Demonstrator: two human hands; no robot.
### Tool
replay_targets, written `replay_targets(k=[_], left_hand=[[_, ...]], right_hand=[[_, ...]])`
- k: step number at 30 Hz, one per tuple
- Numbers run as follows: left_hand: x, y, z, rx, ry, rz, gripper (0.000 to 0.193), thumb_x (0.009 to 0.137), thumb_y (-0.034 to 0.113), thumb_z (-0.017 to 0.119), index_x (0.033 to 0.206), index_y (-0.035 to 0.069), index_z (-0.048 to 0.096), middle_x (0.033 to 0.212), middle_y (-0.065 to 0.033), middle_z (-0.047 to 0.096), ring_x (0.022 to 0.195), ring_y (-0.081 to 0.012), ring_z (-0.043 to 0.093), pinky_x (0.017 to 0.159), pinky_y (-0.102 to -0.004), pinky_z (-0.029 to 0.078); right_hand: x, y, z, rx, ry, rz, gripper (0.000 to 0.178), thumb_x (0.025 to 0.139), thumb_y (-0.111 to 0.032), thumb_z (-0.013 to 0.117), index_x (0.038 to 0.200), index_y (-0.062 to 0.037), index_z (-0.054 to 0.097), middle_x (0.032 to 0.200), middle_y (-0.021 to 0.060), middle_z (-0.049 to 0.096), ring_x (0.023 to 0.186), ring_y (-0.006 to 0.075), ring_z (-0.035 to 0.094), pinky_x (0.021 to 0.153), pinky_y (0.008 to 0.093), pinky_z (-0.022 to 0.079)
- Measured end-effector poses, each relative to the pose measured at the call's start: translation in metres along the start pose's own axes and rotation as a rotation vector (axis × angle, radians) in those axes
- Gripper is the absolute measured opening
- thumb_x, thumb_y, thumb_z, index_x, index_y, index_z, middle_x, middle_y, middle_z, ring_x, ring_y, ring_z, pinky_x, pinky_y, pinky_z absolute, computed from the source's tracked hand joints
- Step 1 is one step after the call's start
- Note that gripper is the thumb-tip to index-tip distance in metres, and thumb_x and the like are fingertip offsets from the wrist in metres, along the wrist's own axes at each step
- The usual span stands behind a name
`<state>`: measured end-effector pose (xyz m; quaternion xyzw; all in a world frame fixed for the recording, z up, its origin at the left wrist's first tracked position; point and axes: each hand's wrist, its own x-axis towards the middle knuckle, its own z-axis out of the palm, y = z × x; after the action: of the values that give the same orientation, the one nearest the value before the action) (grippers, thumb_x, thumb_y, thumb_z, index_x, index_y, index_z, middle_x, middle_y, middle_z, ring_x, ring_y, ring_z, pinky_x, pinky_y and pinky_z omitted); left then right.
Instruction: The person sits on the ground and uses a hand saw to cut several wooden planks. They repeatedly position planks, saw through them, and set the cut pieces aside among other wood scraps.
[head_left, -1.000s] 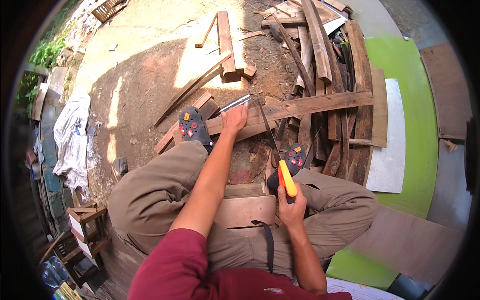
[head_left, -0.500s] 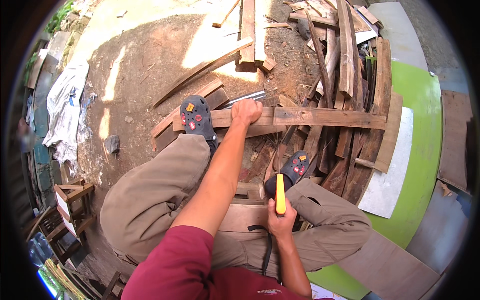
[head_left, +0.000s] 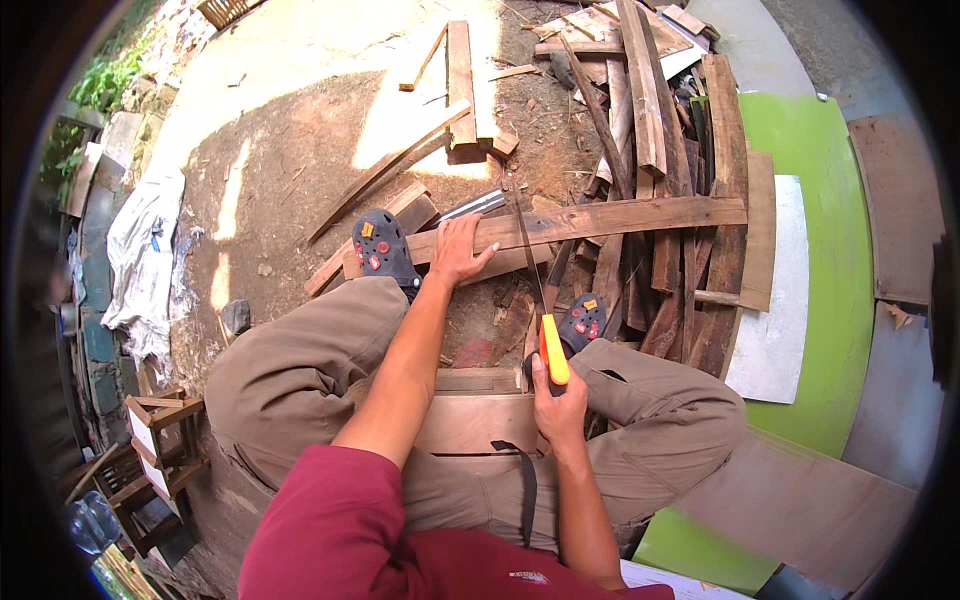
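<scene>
A long brown plank [head_left: 630, 217] lies crosswise in front of me, its right part resting on a pile of scrap wood. My left hand [head_left: 460, 252] lies on the plank's left part, fingers stretched across it and thumb spread apart. In my right hand [head_left: 560, 405], closed round the yellow and orange handle, is a handsaw [head_left: 554, 350]. Its thin dark blade points away from me and crosses the plank to the right of my left hand, tip leaning left. My left clog [head_left: 382, 248] is at the plank's left end; my right clog [head_left: 582, 322] is beside the saw.
Scrap wood [head_left: 690, 240] is heaped to the right, beside a green sheet [head_left: 830, 240] and a white panel [head_left: 775, 330]. Loose boards [head_left: 460, 90] lie ahead on the dirt. To the left are a white cloth [head_left: 140, 255], a stone [head_left: 236, 316] and a small wooden frame [head_left: 165, 450].
My left hand has loosened from a tight grip, its fingers and thumb now spread on the plank. The saw has turned, its blade tip leaning left. The whole view has shifted slightly.
</scene>
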<state>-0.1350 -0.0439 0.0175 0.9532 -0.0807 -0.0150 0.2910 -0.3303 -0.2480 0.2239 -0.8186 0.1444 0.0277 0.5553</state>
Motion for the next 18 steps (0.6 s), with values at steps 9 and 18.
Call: replay_targets(k=[9, 18], left_hand=[[0.023, 0.031, 0.000, 0.296, -0.333, -0.458, 0.116, 0.069, 0.033, 0.091, 0.161, 0.014, 0.022, 0.169, -0.0124, 0.021, 0.155, -0.0309, 0.021, 0.120, -0.0687, 0.020], [0.022, 0.031, 0.034, 0.530, -0.070, -0.348, 0.035, 0.097, 0.015, 0.058, 0.131, 0.012, 0.050, 0.131, -0.0085, 0.056, 0.131, -0.0299, 0.050, 0.109, -0.0723, 0.034]], right_hand=[[0.004, -0.015, 0.000, 0.054, -0.009, -0.039, 0.041, 0.097, -0.036, 0.072, 0.089, 0.0027, 0.061, 0.068, 0.0124, 0.059, 0.065, 0.0181, 0.053, 0.064, 0.0366, 0.047], [-0.003, -0.014, -0.006, 0.093, -0.025, -0.101, 0.050, 0.101, -0.044, 0.063, 0.121, 0.0017, 0.056, 0.084, 0.0214, 0.065, 0.078, 0.0366, 0.067, 0.072, 0.0433, 0.051]])
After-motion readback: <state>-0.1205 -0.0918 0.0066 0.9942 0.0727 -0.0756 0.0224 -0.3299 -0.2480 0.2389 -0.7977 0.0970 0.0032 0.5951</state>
